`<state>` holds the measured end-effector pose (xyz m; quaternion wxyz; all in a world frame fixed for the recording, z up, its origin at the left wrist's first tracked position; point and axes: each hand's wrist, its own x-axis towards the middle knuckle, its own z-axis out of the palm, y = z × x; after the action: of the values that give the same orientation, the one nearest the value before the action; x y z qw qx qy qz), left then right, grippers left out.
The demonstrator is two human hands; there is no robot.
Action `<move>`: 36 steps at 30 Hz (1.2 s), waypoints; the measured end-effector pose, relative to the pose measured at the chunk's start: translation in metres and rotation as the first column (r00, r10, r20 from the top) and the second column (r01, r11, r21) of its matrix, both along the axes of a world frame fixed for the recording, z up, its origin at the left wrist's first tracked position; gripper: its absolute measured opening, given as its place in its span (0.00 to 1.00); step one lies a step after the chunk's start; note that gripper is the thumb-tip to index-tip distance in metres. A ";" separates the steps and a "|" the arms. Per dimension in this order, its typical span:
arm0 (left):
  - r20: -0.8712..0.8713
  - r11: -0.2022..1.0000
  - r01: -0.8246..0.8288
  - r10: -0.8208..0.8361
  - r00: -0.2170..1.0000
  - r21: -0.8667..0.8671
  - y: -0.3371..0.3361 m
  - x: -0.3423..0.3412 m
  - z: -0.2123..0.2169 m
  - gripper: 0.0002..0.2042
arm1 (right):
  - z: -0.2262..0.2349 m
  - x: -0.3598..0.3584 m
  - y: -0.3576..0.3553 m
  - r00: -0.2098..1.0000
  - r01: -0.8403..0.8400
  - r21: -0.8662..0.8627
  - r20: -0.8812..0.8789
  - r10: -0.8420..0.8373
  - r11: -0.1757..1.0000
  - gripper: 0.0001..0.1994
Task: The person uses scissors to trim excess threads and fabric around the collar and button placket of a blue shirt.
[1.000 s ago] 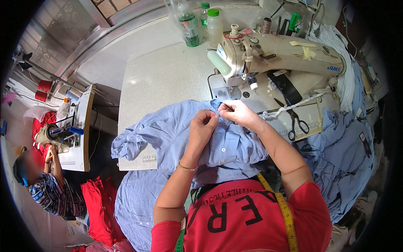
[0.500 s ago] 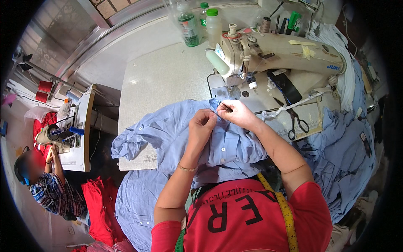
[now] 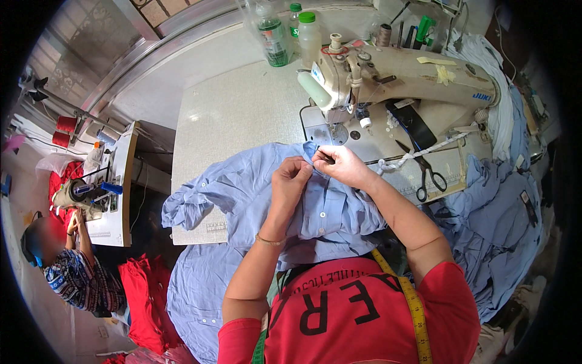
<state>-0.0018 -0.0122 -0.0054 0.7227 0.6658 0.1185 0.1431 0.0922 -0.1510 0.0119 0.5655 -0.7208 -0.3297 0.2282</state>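
A light-blue button-up shirt [image 3: 242, 182] lies bunched over the front of the sewing table, partly hanging off its edge. My left hand [image 3: 290, 185] is closed, thumb and fingertips pinching the cloth near the shirt's collar. Right beside it, my right hand [image 3: 344, 167] is closed too, its fingers curled around a small dark thing [image 3: 328, 159] too hidden to name. The fingertips of both hands nearly meet. Just beyond them stands the sewing machine [image 3: 364, 79], its needle area and metal plate [image 3: 318, 128] a little past the collar.
Black scissors [image 3: 429, 176] and a twisted white cloth strip [image 3: 418, 153] lie right of my hands. Bottles [image 3: 308, 36] stand at the back. More blue garments [image 3: 485, 224] are heaped at the right. At the left, another person [image 3: 79, 273] sits at a second machine [image 3: 76, 191].
My hands stay at the same spot by the collar. The right fingers have shifted slightly, and more of the small dark thing shows between them.
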 end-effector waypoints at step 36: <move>-0.030 0.997 -0.044 0.046 0.998 0.057 -0.005 -0.002 0.009 0.04 | 0.014 -0.003 0.000 0.981 0.001 0.044 -0.194 0.008 0.999 0.03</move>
<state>-0.0037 -0.0174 0.0040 0.6984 0.6851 0.1408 0.1520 0.0894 -0.1508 0.0260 0.6102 -0.6819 -0.2792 0.2910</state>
